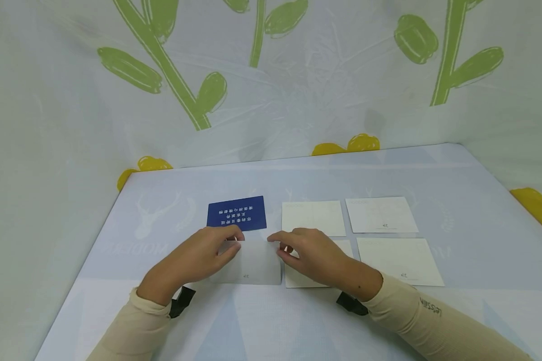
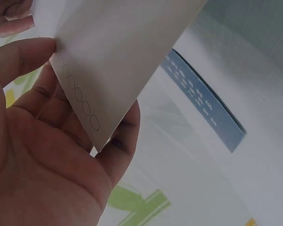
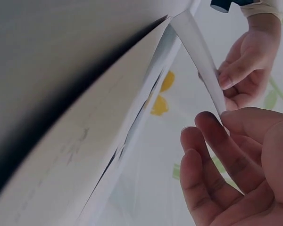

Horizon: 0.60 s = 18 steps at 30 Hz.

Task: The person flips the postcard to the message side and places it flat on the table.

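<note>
Both hands hold a white postcard [image 1: 253,268] by its far edge, on the left half of the table. My left hand [image 1: 198,255] pinches the far left corner between thumb and fingers. In the left wrist view, a row of printed circles runs along the edge of that postcard [image 2: 113,56]. At the far right corner, my right hand [image 1: 318,255] pinches the edge between thumb and fingertip. Seen from the right wrist, the postcard [image 3: 200,52] is raised at this edge. Just beyond it lies a dark blue card [image 1: 236,213] with white writing.
To the right lie several pale postcards: one at the back [image 1: 313,216], one at the back right [image 1: 383,215], one at the front right [image 1: 399,260] and one partly under the right hand [image 1: 304,277]. A leaf-patterned cloth [image 1: 316,85] hangs behind the table.
</note>
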Tool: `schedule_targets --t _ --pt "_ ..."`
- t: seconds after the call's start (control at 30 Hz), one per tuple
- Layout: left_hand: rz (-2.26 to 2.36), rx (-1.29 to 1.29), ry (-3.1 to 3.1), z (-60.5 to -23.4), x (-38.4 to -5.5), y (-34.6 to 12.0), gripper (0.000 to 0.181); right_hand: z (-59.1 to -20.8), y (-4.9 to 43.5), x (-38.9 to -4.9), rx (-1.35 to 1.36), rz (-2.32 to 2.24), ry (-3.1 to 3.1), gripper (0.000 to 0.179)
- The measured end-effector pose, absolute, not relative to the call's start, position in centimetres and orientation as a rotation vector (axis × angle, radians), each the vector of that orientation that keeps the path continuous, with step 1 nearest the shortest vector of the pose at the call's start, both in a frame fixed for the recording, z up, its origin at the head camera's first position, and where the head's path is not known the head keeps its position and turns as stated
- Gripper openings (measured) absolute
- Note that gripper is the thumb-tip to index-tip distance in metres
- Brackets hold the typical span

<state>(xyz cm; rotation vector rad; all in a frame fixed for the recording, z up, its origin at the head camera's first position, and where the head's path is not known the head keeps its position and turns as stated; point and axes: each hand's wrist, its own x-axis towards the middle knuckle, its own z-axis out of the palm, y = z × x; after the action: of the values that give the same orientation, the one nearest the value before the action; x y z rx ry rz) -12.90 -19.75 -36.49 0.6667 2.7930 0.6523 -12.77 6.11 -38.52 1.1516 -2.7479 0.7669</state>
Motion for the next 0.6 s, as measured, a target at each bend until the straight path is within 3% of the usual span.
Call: schedule_targets --t 0.6 --pt "0.647 0.634 2.798 -37.32 -13.24 -19.34 0.026 -38.58 6.05 -12.89 1.100 0.748 -2.849 0.037"
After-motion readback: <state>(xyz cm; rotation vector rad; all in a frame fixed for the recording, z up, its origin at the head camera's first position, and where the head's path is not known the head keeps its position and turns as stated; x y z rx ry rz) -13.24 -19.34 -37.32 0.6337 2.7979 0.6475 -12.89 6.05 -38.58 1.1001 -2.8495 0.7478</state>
